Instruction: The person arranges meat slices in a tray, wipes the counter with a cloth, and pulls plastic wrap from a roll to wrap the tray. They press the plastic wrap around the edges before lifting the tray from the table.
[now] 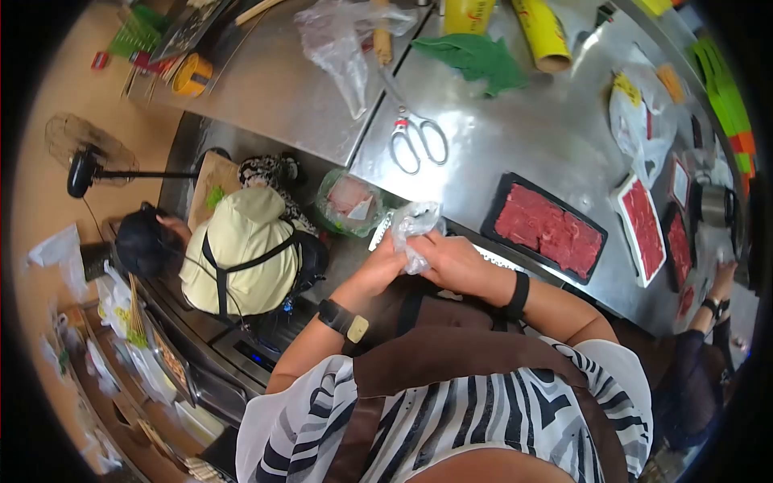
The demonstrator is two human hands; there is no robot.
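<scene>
A crumpled piece of clear plastic (416, 229), perhaps a thin bag or a disposable glove, is held just off the near edge of the steel table. My left hand (385, 264) grips it from one side, and my right hand (447, 256) pinches it from the other. Parts of the fingers are hidden by the plastic. To the right of my hands, a black tray of raw red meat (551, 229) lies on the steel table (475, 145). Scissors (416, 141) with grey handles rest beyond my hands.
A person in a pale top (241, 249) works at the left beside a bag-lined bin (350, 201). Another person's arm (713, 302) reaches in at the right, near more meat trays (642, 229). A green cloth (475, 60) and yellow rolls (541, 32) lie at the back.
</scene>
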